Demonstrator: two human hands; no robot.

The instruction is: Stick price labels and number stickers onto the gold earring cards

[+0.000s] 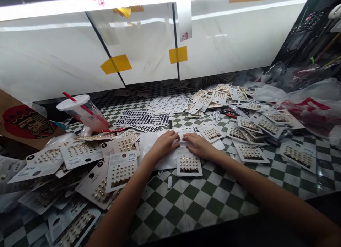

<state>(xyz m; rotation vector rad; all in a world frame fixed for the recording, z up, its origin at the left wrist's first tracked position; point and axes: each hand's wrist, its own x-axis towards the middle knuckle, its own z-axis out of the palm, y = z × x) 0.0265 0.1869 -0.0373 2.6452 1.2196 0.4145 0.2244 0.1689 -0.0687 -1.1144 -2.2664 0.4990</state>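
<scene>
My left hand (pixel 163 144) and my right hand (pixel 197 146) lie side by side, fingertips nearly meeting, on a white card and plastic sleeve (pixel 157 149). What they grip, if anything, is hidden by the fingers. Just below my right hand sits a white card of gold studs (pixel 189 165). Another stud card (pixel 121 170) lies under my left forearm's side, and many similar cards (pixel 80 153) spread to the left. More stud cards (pixel 250 153) are heaped on the right and toward the back (pixel 221 98).
The cards lie on a green-and-white checkered surface (pixel 191 204). Sheets of round black-and-white stickers (pixel 142 120) lie behind my hands. A plastic cup with a red straw (pixel 84 112) lies tilted at back left. Plastic bags (pixel 309 105) bunch at right, below a white panel with yellow tape (pixel 115 64).
</scene>
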